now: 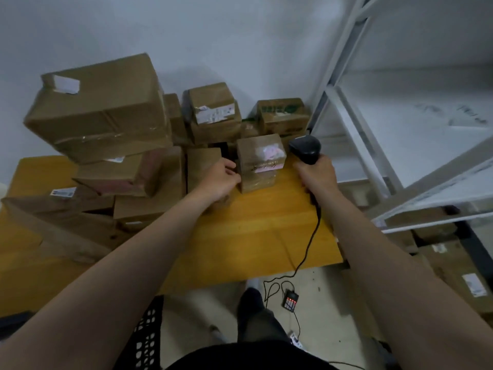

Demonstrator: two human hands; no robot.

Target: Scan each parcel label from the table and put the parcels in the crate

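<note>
The right hand (pixel 316 173) wraps its grip around a black handheld scanner (pixel 305 150), while the left hand (pixel 222 180) clasps the small taped cardboard parcel (pixel 260 162) on the smooth yellow table (pixel 253 236). Stacked brown boxes (pixel 106 110) crowd behind; white metal shelving (pixel 373 129) stands right.

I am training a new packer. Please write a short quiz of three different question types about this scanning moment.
1. True or false: the right hand holds the black handheld barcode scanner.
2. Which hand touches the small brown cardboard parcel with the pink-lit label? A) left hand B) right hand C) neither
3. Fill in: the small parcel stands on the yellow wooden ____.

Key: 1 true; 2 A; 3 table.
</note>
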